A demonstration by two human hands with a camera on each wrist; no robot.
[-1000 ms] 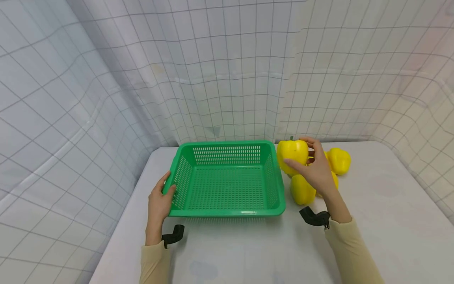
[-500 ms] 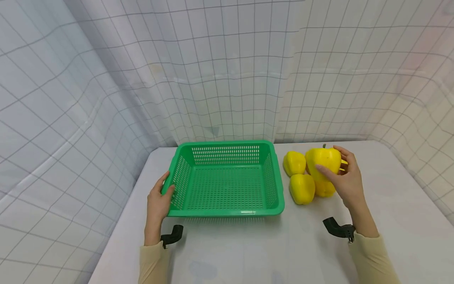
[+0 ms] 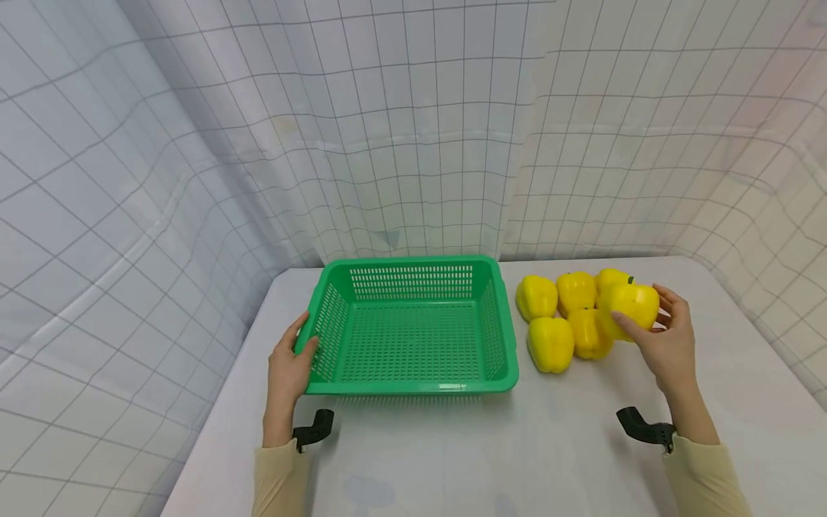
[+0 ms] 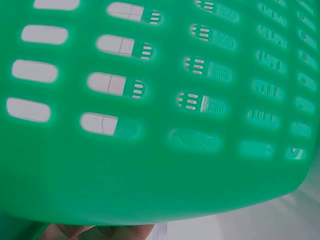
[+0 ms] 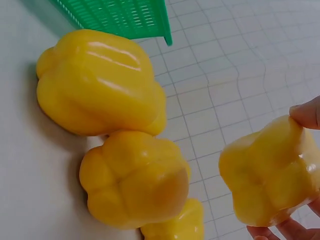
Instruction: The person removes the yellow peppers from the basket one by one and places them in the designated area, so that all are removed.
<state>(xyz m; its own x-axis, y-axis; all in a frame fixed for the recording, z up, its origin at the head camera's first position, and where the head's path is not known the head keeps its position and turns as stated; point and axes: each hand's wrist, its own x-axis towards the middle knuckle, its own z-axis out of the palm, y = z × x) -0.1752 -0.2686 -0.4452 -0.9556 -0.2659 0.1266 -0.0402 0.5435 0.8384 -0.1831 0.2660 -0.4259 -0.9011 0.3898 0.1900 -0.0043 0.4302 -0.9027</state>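
A green slotted plastic basket [image 3: 413, 388] stands left of centre on the table, with nothing inside. My left hand [image 3: 291, 366] grips its left rim, thumb on the inner side; the left wrist view is filled by the basket's slotted wall [image 4: 150, 185], with fingertips below. On the right, my right hand [image 3: 668, 341] holds a yellow bell pepper [image 3: 632, 309] with a green stem, thumb in front and fingers behind. In the right wrist view this bell pepper [image 5: 270, 175] hangs above the table. Several other yellow bell peppers [image 3: 551, 345] lie grouped between the basket and my right hand.
White grid-patterned curtains [image 3: 413, 143] close off the back and both sides. The white table's [image 3: 452, 459] back edge runs just behind the basket and peppers. A black wrist mount [image 3: 646, 431] sticks out at each wrist.
My right hand has carried the bell pepper rightward and slightly nearer, from beside the basket to the right end of the group. The left hand and basket have stayed in place.
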